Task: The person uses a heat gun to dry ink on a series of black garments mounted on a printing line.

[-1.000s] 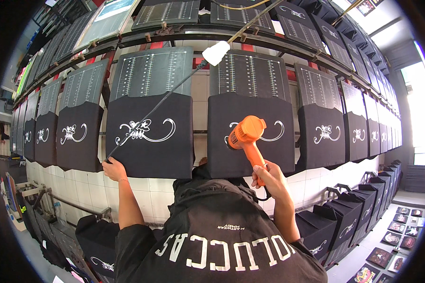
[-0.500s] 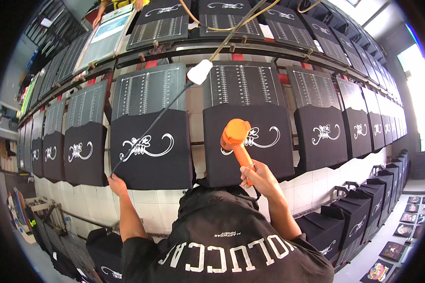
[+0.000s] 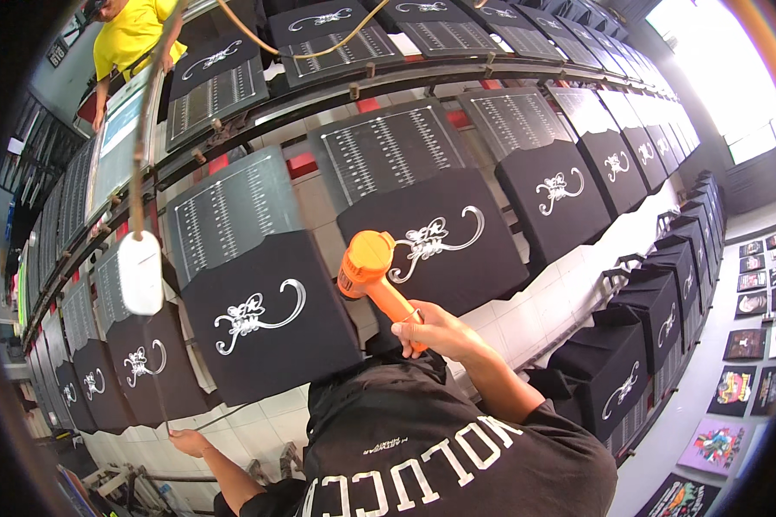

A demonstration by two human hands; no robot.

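My right hand is wrapped round the handle of an orange hot-air blower, which looks like a hair dryer or heat gun. The blower's head is over the left edge of a black shirt with a white scroll-like print, stretched on a board. Low on the left, my left hand pinches a thin dark power cord. That cord rises to a white socket block hanging from another cable in front of the boards. Nearest my left hand is another printed black shirt.
Boards with dark shirts run in long rows left and right. A metal rail lies behind the near row. Across it, a person in a yellow shirt stands beside a framed screen. Behind me on the right is another shirt row.
My view has turned and shifted toward the right. My left hand has gone lower with the cord, the white socket block hangs further left, and the person in yellow shows more fully.
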